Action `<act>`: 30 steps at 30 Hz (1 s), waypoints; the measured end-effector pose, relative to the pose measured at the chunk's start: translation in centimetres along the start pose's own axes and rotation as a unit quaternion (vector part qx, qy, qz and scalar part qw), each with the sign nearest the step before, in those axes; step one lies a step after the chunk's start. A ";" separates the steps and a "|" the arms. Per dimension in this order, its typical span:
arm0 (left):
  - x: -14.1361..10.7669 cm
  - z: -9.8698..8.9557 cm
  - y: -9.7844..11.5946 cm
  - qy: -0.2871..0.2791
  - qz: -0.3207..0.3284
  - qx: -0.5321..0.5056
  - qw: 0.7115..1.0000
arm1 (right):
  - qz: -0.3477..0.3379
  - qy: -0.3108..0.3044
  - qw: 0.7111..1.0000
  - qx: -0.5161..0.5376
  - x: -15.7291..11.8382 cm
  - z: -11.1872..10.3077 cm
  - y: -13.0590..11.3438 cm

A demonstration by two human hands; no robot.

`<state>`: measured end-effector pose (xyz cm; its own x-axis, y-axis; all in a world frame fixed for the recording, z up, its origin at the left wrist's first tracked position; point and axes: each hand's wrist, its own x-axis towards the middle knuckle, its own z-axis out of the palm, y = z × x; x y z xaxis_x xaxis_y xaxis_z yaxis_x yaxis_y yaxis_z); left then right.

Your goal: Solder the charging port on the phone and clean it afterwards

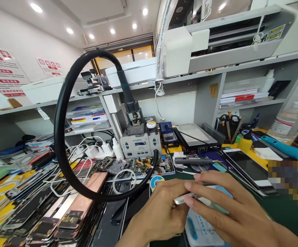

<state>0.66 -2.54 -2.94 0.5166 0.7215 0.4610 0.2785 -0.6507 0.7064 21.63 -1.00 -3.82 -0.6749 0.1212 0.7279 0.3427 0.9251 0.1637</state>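
My left hand is closed around a thin smartphone with a silver, rounded edge, held above the bench. Over its other side reaches my right hand, with its fingertips against the edge and its fingers lying across it. Most of the phone's face is hidden by my fingers. Beneath both hands lies a translucent box with blue-and-white printing, on a dark green mat. A small round reel with a blue label sits just beyond my left hand.
A hot-air station stands ahead, its black hose looping on the left. Stacked phone parts crowd the left side. Nearby are a grey pen-shaped tool, a hot plate, a tablet-like panel and a yellow bottle.
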 end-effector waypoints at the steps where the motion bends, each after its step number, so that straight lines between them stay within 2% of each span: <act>1: 0.0 0.0 0.0 -0.001 0.000 -0.006 1.000 | -0.004 0.001 1.000 -0.001 -0.1 0.1 0.0; 4: 0.2 -0.1 0.0 0.002 -0.004 -0.025 1.000 | -0.015 0.010 1.000 -0.004 0.2 0.4 0.1; 11: 0.3 -0.5 0.0 0.000 -0.014 -0.016 1.000 | -0.001 0.084 0.996 0.000 1.4 0.6 -0.2; 19: 0.2 -0.3 -0.2 -0.004 0.003 -0.018 1.000 | -0.005 0.056 0.998 0.028 1.2 0.4 0.0; 30: 0.2 -0.2 -0.3 -0.021 0.009 -0.017 1.000 | 0.000 0.079 0.997 0.016 1.6 0.2 -0.2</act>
<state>0.54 -2.14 -2.95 0.5559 0.6983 0.4511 0.2418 -0.6550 0.7159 20.38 -0.89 -2.78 -0.5627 0.0656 0.8240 0.3197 0.9365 0.1438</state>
